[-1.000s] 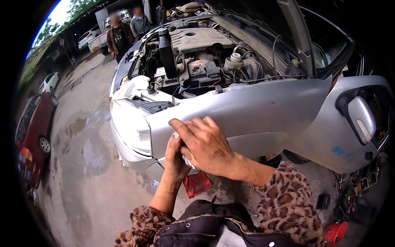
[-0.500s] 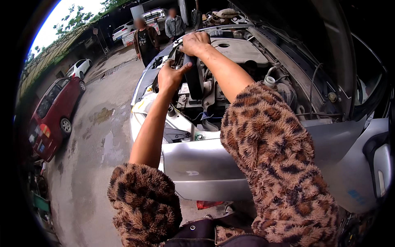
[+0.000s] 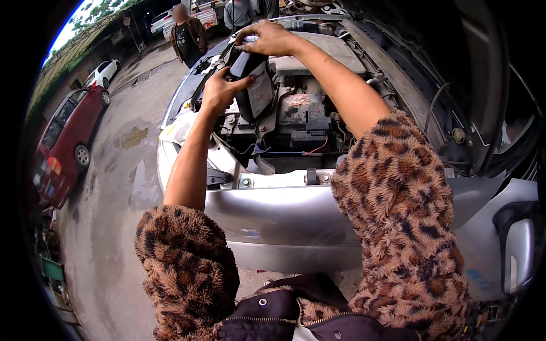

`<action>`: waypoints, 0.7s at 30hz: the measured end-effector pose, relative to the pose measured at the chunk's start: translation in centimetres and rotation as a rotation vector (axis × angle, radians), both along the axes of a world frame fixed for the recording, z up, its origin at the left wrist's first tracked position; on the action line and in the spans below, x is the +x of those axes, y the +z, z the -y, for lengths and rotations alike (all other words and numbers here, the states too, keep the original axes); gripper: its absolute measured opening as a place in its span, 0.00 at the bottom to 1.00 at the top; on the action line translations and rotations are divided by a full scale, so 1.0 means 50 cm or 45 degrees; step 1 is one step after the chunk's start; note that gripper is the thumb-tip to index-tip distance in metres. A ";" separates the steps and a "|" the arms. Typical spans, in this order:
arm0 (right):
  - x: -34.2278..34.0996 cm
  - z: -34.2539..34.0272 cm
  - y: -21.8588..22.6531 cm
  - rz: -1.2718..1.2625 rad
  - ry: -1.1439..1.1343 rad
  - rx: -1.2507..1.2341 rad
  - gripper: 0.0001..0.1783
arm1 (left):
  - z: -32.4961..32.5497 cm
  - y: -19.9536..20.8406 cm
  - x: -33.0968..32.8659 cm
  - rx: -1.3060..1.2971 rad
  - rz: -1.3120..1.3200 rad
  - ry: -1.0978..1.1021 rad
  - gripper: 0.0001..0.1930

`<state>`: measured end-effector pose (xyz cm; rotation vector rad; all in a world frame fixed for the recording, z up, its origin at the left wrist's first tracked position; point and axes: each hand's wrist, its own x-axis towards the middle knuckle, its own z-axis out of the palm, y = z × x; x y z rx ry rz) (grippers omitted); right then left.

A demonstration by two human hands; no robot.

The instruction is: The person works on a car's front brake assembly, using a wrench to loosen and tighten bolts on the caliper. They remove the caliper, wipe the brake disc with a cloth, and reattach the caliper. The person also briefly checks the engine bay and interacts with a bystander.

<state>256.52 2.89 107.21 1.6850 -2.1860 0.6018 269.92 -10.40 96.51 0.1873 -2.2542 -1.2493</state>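
Observation:
A black plastic bottle (image 3: 253, 94) with a pale printed label stands tilted over the front of the open engine bay (image 3: 296, 166). My left hand (image 3: 220, 91) is closed round its near left side, thumb across the upper part. At the top, the curled fingers of my right hand (image 3: 266, 38) grip the bottle's neck area. A small shiny silver disc (image 3: 251, 38) shows between those fingers; whether it is a cap or a seal I cannot tell. The fingertips on the far side are hidden.
Below the bottle lie a battery (image 3: 304, 116), cables and brackets. A beige engine cover (image 3: 324, 55) sits beyond my right forearm. The silver fender (image 3: 278, 219) runs in front of me, the raised hood is at upper right. One person (image 3: 186, 37) stands ahead, another behind; a red car (image 3: 71, 133) is parked left.
The bottle has turned and tilted, so its label now shows. My right hand has shifted left over its top, revealing the silver disc. The whole view has shifted, and the battery is now visible.

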 end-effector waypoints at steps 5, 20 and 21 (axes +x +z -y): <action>0.126 -0.019 0.082 -0.135 -0.518 0.162 0.30 | 0.011 0.019 0.045 -0.388 -0.136 0.229 0.35; 0.175 -0.198 0.248 -0.207 -0.114 0.306 0.26 | -0.119 0.205 0.114 -0.377 -0.223 -0.096 0.36; 0.167 -0.235 0.255 -0.183 0.073 0.264 0.29 | -0.135 0.223 0.111 -0.391 -0.168 -0.143 0.37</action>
